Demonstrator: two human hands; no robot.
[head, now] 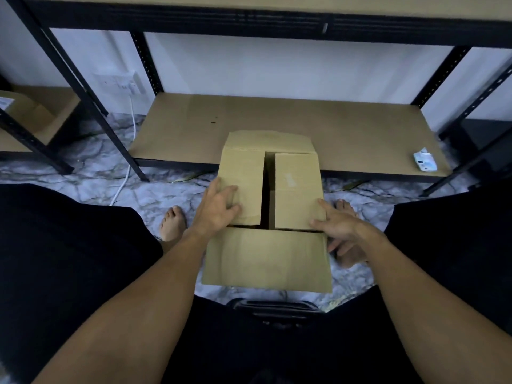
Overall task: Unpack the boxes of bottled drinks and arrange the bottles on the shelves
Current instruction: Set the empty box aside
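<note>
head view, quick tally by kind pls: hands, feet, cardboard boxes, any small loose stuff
hands: 2, left hand and right hand
bare feet: 2, left foot and right foot
cardboard boxes: 2, the box between the hands and the box at the far left
white packet: 1
total: 7

Legs: black cloth [69,259] over both thighs.
Forearms [155,286]: bare.
Hands: left hand [219,209] and right hand [336,225] bare.
Feet [171,223]: bare.
Waist: dark strap [274,307], blurred.
</note>
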